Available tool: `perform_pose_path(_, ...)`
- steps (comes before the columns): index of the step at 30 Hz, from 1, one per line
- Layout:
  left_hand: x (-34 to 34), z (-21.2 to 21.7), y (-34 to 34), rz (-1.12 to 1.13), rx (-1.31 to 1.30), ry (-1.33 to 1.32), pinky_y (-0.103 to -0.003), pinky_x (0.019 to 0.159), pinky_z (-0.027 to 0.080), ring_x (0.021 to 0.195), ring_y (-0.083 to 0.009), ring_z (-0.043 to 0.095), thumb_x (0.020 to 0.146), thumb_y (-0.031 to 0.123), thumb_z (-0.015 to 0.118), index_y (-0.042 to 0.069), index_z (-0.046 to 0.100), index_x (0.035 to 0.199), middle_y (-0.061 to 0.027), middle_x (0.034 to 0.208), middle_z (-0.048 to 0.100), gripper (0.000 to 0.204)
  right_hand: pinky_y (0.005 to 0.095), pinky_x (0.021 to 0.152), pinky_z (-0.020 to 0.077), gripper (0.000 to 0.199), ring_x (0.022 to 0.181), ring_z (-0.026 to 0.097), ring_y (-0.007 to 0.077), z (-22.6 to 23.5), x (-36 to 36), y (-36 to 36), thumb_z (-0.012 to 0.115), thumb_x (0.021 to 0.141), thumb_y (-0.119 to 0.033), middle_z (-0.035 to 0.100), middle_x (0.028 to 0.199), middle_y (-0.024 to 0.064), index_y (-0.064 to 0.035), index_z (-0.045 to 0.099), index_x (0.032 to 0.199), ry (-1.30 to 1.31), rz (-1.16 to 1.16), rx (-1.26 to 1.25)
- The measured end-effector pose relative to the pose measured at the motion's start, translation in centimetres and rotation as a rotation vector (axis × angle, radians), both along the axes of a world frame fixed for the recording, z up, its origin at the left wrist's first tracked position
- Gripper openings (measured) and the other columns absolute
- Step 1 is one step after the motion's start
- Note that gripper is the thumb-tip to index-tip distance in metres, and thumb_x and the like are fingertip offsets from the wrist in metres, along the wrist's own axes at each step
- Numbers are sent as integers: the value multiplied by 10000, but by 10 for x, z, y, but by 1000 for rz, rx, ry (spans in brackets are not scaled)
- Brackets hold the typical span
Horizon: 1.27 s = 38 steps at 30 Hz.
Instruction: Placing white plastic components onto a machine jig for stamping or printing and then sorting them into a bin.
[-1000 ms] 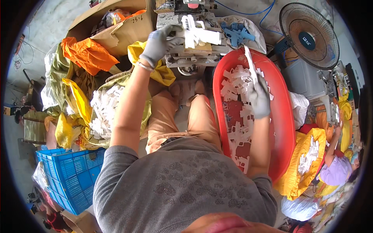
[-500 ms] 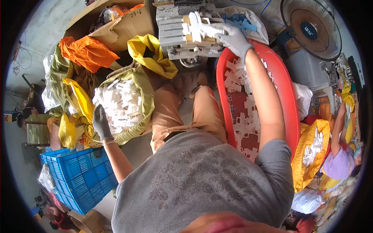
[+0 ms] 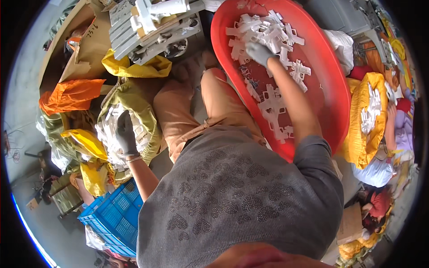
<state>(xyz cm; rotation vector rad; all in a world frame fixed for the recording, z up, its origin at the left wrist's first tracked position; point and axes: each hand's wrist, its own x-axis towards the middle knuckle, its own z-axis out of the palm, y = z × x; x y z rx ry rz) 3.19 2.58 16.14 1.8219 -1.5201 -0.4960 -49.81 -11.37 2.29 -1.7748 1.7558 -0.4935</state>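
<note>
My right hand [image 3: 260,53], in a grey glove, is down at the pile of white pistol-shaped plastic pieces [image 3: 270,33] inside a large red tub [image 3: 328,116]. Its fingertips are hidden, so a grip does not show. More of these pieces lie scattered along the tub's left side. My left hand [image 3: 127,136], in a dark grey glove, is over an olive woven sack [image 3: 149,116] full of white plastic pieces. Its fingers are stretched out and hold nothing I can see. A white pistol-shaped piece [image 3: 154,12] rests on the grey metal machine [image 3: 127,38] at the far left.
A cardboard box [image 3: 96,49] and orange and yellow bags stand at the left. Below them is a blue plastic crate [image 3: 111,219]. To the tub's right, a yellow sack [image 3: 357,152] holds white pieces. Other people are at the right edge.
My right hand has left the machine and come down into the red tub. My left hand is now over the sack's contents. The view has swung right, and a white piece still lies on the machine.
</note>
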Motion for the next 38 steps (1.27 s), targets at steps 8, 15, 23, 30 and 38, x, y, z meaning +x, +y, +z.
perform_pose_path(8, -38, 2, 6, -205, 150, -200, -299, 776, 495, 858, -198, 649, 863, 112, 547, -4, 643, 1036, -121, 991, 676, 229, 426, 912, 454, 404, 1154, 498, 309, -92, 27, -4, 557, 819, -214, 437, 1317, 92, -229, 499, 1219, 403, -200, -5)
perform_pose_path(15, -38, -1, 10, -188, 213, -173, -293, 759, 497, 838, -190, 646, 865, 112, 555, 6, 638, 1054, -119, 991, 671, 232, 393, 807, 473, 300, 1111, 519, 232, -82, 21, 35, 512, 854, -252, 557, 1135, 75, -201, 522, 1150, 743, 27, -48)
perform_pose_path(23, -59, -12, -8, -375, 155, -215, -313, 774, 498, 870, -232, 644, 878, 131, 557, 23, 632, 1044, -135, 992, 658, 212, 454, 747, 462, 371, 874, 594, 388, -84, -45, 112, 437, 918, -379, 620, 914, 228, -72, 521, 1109, -162, -410, 20)
perform_pose_path(30, -65, -16, -20, -410, 115, -218, -324, 803, 487, 921, -246, 631, 877, 142, 565, 45, 635, 1052, -125, 1006, 654, 212, 446, 824, 448, 581, 971, 577, 406, -141, -84, 152, 499, 840, -526, 603, 1031, 224, -112, 463, 1247, -107, -908, 104)
perform_pose_path(38, -51, -14, -4, -367, 160, -100, -352, 860, 472, 982, -278, 617, 818, 79, 582, 41, 626, 1077, -147, 1075, 637, 266, 434, 891, 457, 734, 1074, 557, 375, -50, 29, 106, 613, 773, -412, 524, 1213, 246, -166, 313, 1396, 314, -527, 166)
